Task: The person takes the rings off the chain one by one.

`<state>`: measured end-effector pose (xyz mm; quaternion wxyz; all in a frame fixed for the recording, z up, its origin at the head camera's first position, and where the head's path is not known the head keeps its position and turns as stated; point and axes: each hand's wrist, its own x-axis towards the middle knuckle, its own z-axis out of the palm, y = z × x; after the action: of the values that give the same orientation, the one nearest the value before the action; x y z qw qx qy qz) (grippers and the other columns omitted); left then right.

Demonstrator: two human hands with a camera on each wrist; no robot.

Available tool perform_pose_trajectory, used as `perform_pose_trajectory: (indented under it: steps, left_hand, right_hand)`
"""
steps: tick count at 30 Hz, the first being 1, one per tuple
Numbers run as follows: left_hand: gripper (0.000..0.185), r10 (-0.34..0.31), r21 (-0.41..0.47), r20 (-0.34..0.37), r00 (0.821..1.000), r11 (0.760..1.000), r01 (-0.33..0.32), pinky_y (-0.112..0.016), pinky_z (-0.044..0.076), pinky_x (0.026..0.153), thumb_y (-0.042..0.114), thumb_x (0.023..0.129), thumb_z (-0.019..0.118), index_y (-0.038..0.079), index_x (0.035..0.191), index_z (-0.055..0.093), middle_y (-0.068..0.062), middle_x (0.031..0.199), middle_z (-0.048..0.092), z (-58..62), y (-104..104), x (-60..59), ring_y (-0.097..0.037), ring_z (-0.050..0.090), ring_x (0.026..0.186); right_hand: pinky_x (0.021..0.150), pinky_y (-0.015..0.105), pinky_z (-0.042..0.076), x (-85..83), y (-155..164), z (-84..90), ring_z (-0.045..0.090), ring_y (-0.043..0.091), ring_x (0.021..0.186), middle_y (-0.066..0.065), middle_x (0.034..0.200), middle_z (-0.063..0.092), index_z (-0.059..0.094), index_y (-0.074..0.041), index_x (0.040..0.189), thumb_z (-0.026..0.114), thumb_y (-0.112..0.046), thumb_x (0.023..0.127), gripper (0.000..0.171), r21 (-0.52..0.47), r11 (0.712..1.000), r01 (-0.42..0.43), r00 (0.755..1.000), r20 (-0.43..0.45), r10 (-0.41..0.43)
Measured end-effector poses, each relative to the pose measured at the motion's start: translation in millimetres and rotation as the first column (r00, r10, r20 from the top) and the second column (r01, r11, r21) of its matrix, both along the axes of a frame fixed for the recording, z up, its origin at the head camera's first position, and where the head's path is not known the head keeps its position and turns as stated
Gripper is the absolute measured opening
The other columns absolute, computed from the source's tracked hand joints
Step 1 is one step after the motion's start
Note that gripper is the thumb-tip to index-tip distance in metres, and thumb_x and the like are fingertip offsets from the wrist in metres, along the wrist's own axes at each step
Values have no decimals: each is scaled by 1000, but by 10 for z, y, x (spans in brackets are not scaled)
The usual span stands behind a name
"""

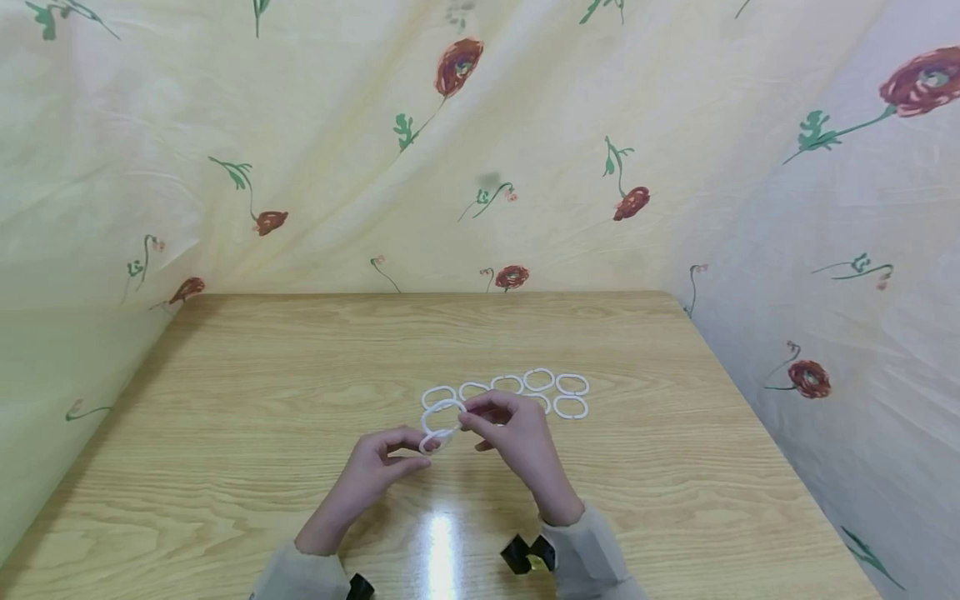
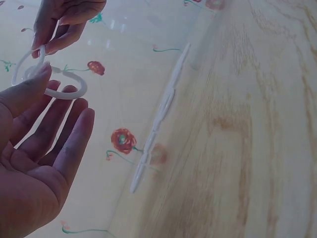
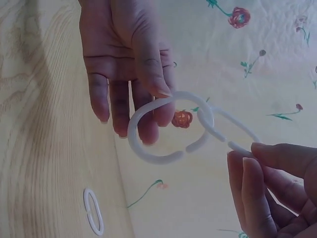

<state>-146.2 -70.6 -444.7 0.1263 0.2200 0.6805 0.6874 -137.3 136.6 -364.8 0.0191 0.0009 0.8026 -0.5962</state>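
Two white plastic curtain rings, oval with a small gap in each, are held in the air over the table and cross each other. My left hand (image 1: pixel 375 462) pinches one ring (image 3: pixel 132 134) between thumb and finger, its other fingers loosely extended. From the right, my right hand (image 1: pixel 517 437) pinches the other ring (image 3: pixel 237 124) near its gap, which shows in the right wrist view. More white rings lie flat on the table just beyond the hands, including an oval ring (image 1: pixel 572 407) and another ring (image 1: pixel 538 369); my right hand hides part of the group.
A wooden table (image 1: pixel 262 375) spreads under both hands. Flower-patterned cloth (image 1: pixel 337 167) hangs behind it and along the sides. Black devices (image 1: pixel 517 554) sit at the wrists by the light sleeves (image 1: pixel 592 550).
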Motion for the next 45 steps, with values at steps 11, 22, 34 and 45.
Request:
perform_pose_trajectory:
  steps: [11, 22, 34, 45]
  left_hand:
    - [18, 74, -40, -30, 997, 996, -75, -25, 61, 69, 9, 87, 69, -7, 95, 68, -7, 92, 71, 24, -3, 4, -6, 65, 79]
    - [20, 66, 47, -35, 997, 997, -65, -30, 62, 72, 4, 87, 68, -14, 96, 65, 16, 89, 69, 7, -5, -3, -4, 69, 81]
    - [20, 63, 89, -66, 996, 994, -57, -32, 62, 73, 1, 86, 68, -16, 96, 64, 16, 92, 69, 14, -2, 2, -5, 69, 85]
    - [15, 71, 84, -93, 993, 994, -64, -30, 62, 72, -4, 85, 67, -15, 94, 64, 16, 92, 69, 11, 8, 4, -2, 68, 84]
  right_hand:
    - [58, 27, 60, -41, 46, -121, 71, 13, 78, 4, 86, 72, 70, 4, 99, 73, -7, 85, 18, -177, 984, 22, 993, 115, -2]
    - [60, 22, 59, -69, 32, -288, 71, 9, 77, -4, 81, 72, 68, -1, 97, 68, -4, 87, 10, -379, 924, 59, 974, 226, 31]
    - [58, 16, 57, -46, -12, -367, 71, 6, 76, -9, 79, 71, 67, -15, 86, 65, -2, 89, 14, -473, 879, 57, 956, 280, 89]
    - [57, 15, 56, -56, -21, -387, 70, 5, 75, -10, 80, 70, 67, -17, 86, 63, -2, 91, 16, -492, 866, 90, 946, 314, 80]
